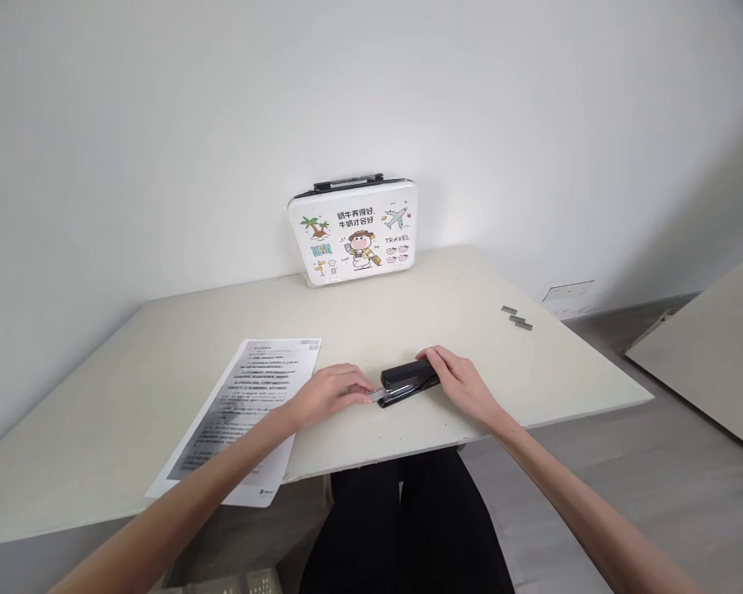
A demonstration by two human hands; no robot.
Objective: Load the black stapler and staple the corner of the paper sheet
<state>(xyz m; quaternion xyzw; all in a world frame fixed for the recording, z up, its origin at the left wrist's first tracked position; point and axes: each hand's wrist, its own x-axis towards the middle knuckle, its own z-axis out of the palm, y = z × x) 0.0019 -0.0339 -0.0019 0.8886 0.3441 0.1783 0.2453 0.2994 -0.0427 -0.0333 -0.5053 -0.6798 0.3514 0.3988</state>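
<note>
A black stapler (408, 381) lies on the table, slanting up to the right, with a gap between its upper arm and base and silvery metal inside. My right hand (461, 381) is closed around its rear end, thumb and fingers pressed on the black body. At the stapler's front end, my left hand (334, 392) pinches a thin silvery metal piece (374, 396) between thumb and fingers. Whether that piece is a staple strip or the stapler's own tray, I cannot tell. Beneath my left wrist lies a printed sheet of paper (247, 388), its lower edge overhanging the table.
Several grey staple strips (518, 318) lie at the right side of the pale table (191, 322). A white cartoon-printed case (355, 235) with a black handle leans on the wall behind. The table's front edge runs just before my lap (402, 520).
</note>
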